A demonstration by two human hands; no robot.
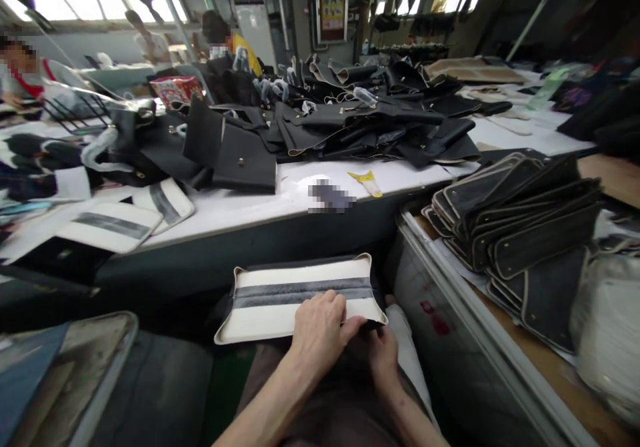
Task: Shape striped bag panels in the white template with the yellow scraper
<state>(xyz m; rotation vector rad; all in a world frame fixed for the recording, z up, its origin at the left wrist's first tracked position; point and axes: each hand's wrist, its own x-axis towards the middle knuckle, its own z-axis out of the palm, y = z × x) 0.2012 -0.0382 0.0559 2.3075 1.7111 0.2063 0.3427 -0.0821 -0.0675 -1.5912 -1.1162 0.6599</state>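
Across my lap lies a bag piece (270, 324): a white oblong panel with a dark grey stripe along its middle, pale edging at the corners and black material beneath. My left hand (320, 320) rests over its near right part, the fingers curled on the stripe and the thumb at the near edge. At the near right corner, my right hand (384, 350) is closed on the edge with black material at its fingertips. The panel and the hand itself partly hide those fingers.
Black bags (245, 157) are heaped along the white table (240, 217) ahead. More striped white panels (113, 224) lie at its left. Dark flat panels (530, 224) are stacked in a bin at right. Another bin (120, 367) stands at left. People work in the background.
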